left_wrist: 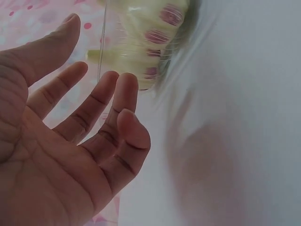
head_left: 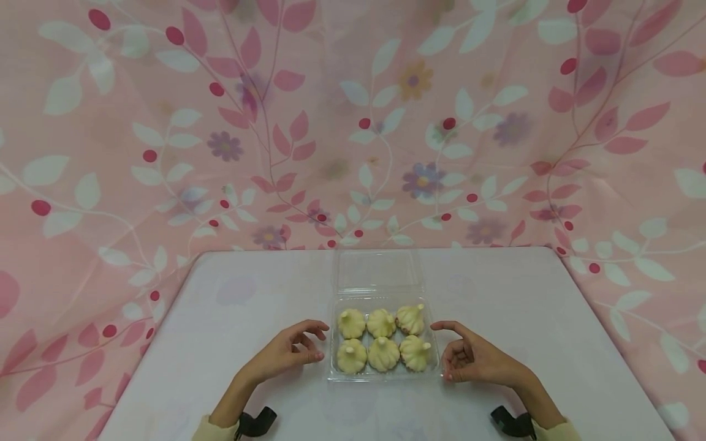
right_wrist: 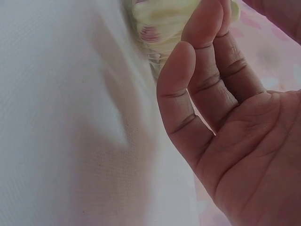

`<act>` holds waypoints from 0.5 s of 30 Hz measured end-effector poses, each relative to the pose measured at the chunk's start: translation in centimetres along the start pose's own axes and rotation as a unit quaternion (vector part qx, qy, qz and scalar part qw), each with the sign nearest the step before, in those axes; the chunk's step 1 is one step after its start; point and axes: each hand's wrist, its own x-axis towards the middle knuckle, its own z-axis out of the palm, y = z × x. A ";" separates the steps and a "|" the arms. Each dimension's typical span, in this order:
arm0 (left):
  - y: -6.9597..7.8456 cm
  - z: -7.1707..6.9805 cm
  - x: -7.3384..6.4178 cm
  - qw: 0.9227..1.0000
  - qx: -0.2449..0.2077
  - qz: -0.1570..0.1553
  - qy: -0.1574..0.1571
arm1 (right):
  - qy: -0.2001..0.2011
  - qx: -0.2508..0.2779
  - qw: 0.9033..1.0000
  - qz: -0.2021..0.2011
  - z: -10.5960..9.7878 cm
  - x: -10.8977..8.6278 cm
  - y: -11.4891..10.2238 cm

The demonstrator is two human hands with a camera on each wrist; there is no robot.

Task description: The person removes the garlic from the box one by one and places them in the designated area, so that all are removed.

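Several pale garlic bulbs (head_left: 383,354) lie in two rows inside a clear plastic clamshell box (head_left: 344,378), whose lid (head_left: 378,271) is folded back toward the far side. My left hand (head_left: 289,350) is just left of the box, fingers loosely bent and holding nothing. On the other side, my right hand (head_left: 478,358) has its fingertips right at the box's right edge, also with nothing in its grasp. In the left wrist view, garlic (left_wrist: 136,33) with purplish patches shows beyond the fingers. Garlic (right_wrist: 162,23) is partly hidden behind my fingers in the right wrist view.
The box stands on a white-covered table (head_left: 254,294) with rounded far corners. Behind and beside it hangs a pink floral cloth (head_left: 331,165). Black devices (head_left: 258,422) are strapped at both wrists.
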 end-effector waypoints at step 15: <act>-0.5 0.8 -0.1 0.998 -0.050 -0.008 -0.028 | 0.013 -0.022 0.999 0.021 0.2 0.1 -0.3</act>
